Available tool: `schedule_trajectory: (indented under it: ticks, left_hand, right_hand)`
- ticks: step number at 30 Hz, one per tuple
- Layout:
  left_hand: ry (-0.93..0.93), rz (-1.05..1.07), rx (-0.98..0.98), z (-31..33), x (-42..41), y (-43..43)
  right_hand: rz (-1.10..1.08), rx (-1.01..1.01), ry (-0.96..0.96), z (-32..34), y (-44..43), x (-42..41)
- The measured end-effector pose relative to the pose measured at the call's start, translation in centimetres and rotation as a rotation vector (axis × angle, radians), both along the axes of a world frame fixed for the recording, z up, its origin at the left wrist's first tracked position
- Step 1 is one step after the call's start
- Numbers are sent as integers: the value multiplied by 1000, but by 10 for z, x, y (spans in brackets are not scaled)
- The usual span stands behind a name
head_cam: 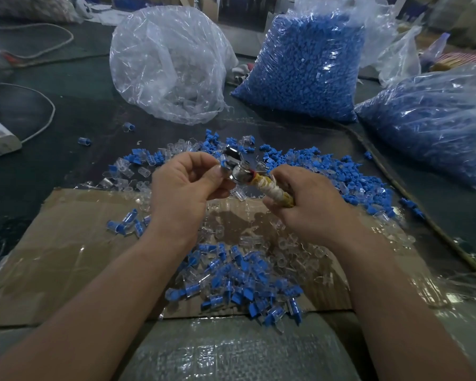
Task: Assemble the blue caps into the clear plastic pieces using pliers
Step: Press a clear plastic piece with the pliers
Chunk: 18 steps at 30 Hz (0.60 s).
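The pliers (242, 174) have a shiny metal head and a roughly wrapped handle (cloth or tape, unclear). Blue caps (341, 171) look matt plastic, clear pieces (294, 257) glossy, the cardboard (52, 270) dull.

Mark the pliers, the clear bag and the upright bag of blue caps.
pliers (272, 189): head view, on the wrapped handle.
clear bag (168, 64): head view, middle of its front.
upright bag of blue caps (305, 70): head view, middle of its front.
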State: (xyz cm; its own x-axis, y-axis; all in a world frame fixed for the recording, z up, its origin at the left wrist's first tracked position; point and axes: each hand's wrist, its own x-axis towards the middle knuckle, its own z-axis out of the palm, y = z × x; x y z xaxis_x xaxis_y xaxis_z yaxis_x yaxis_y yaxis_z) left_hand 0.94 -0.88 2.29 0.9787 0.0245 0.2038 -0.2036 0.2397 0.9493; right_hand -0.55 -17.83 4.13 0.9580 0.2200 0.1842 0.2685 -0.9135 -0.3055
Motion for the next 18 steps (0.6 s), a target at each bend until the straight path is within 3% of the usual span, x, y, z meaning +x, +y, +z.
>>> schedule_trajectory:
  ticks: [18]
  left_hand:
    - [42,27,26,5,-1,2]
  right_hand:
    - [-2,75,-85,-3,1,2]
